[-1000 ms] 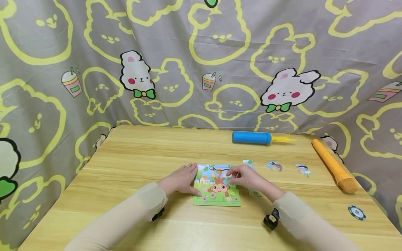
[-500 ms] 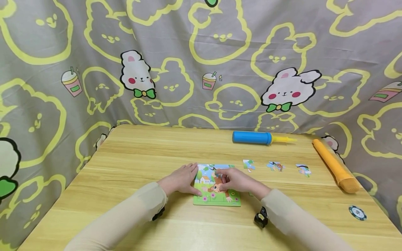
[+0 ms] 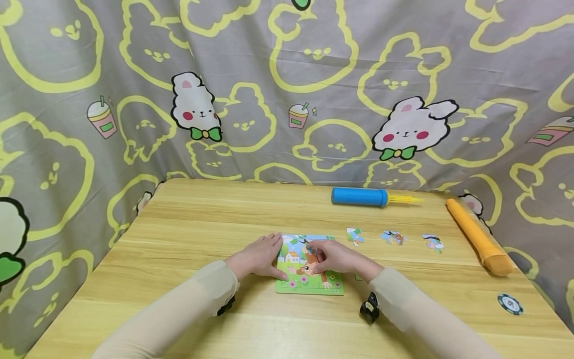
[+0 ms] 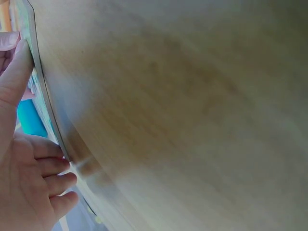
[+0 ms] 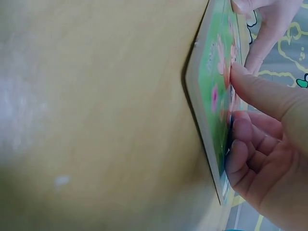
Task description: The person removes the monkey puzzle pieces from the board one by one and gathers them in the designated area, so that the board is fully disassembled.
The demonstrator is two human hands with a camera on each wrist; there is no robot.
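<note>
A jigsaw puzzle board with a monkey, a house and flowers lies on the table. My left hand rests along its left edge, fingers extended, thumb on the lower left of the picture. My right hand is over the board's right half, covering part of the monkey. Seen from the right wrist, its bent fingers and thumb touch the board's surface, spread apart. Whether they pinch a piece is hidden. Loose puzzle pieces lie right of the board: one with leaves, one with a branch, one farther right.
A blue pump with a yellow nozzle lies at the back of the wooden table. Along the right edge is an orange tube-shaped object, with a poker chip in front. Another piece shows partly below the right wrist.
My right hand has moved left from the board's right edge onto the monkey picture, then stayed nearly still over the last half second. The left hand has not moved.
</note>
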